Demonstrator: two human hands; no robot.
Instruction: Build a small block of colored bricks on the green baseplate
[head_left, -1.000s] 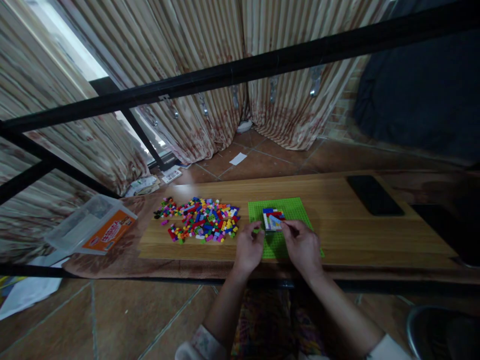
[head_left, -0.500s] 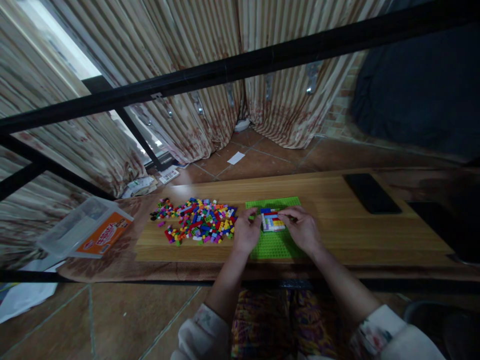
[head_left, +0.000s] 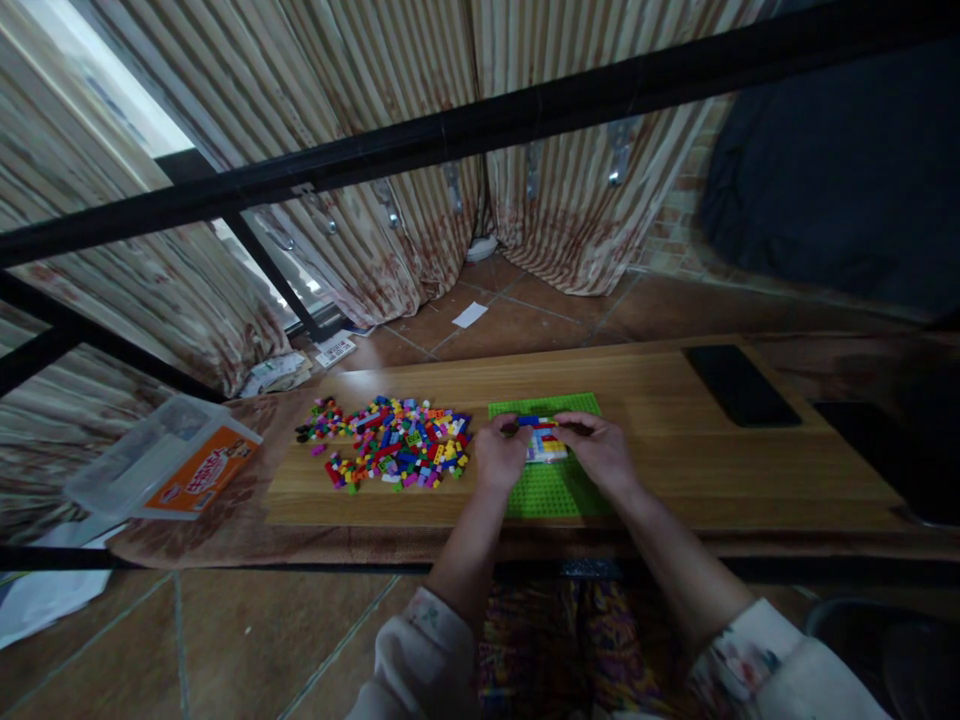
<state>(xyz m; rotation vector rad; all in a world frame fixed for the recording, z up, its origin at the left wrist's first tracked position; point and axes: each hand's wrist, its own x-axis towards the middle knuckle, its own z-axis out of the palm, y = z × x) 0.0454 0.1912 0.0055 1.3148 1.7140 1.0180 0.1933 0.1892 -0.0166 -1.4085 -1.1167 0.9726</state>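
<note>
A small build of toy bricks (head_left: 550, 447), with white, blue, red and yellow parts, sits on the green studded baseplate (head_left: 553, 495). My left hand (head_left: 501, 458) is closed at its left side, with the thumb reaching over the bricks. From the right, my right hand (head_left: 602, 452) pinches at the upper right edge of the same build. Whether a loose brick is between the fingers of either hand is hidden. A wide pile of loose toy bricks (head_left: 405, 440) in many colours lies left of the baseplate.
The wooden board (head_left: 667, 470) carries the bricks and a black phone (head_left: 741, 385) at right. Another dark flat device (head_left: 862, 450) lies beyond its right end. A clear plastic box (head_left: 135, 450) with an orange label stands at left. A black rail (head_left: 450, 130) crosses ahead.
My left hand has shifted slightly right, its thumb now over the build's left part. My right hand has moved a little left along the upper edge. The view has shifted slightly.
</note>
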